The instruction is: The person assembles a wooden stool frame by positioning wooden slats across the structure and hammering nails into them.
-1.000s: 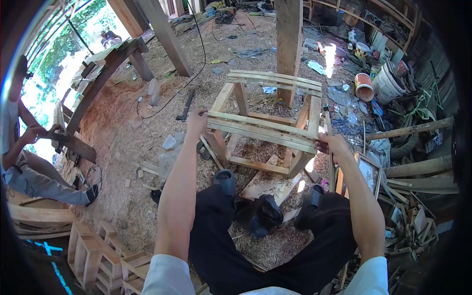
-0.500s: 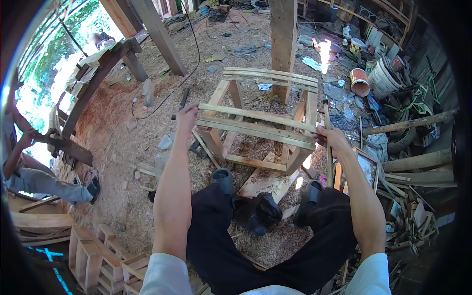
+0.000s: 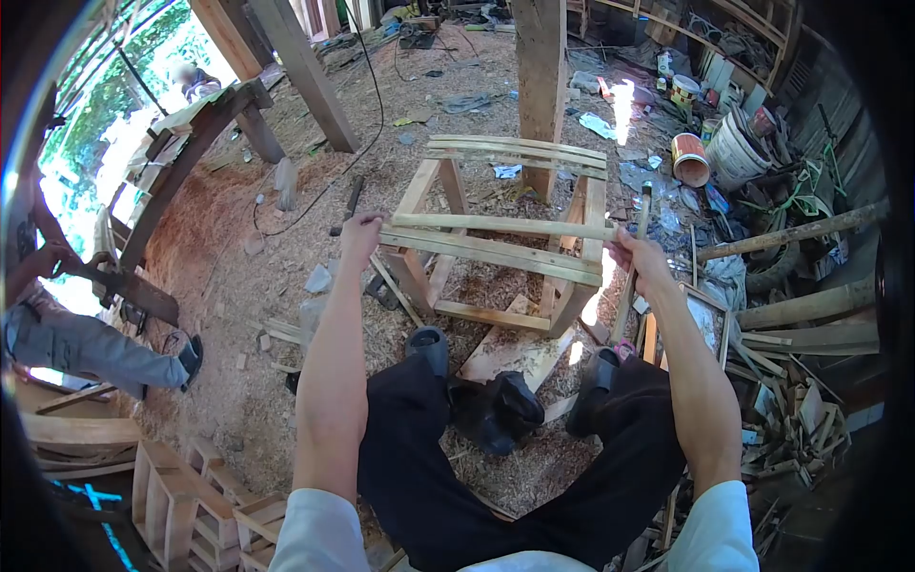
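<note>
Across the upright legged wooden frame: slat | left hand, right hand: fingers clamped on its opposite ends | frame assembled; near slats, far slats laid; held slat loose

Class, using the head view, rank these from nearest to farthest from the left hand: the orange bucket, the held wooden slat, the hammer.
1. Held wooden slat: its left end is at the left hand.
2. Hammer: on the ground just beyond.
3. Orange bucket: far right.
</note>
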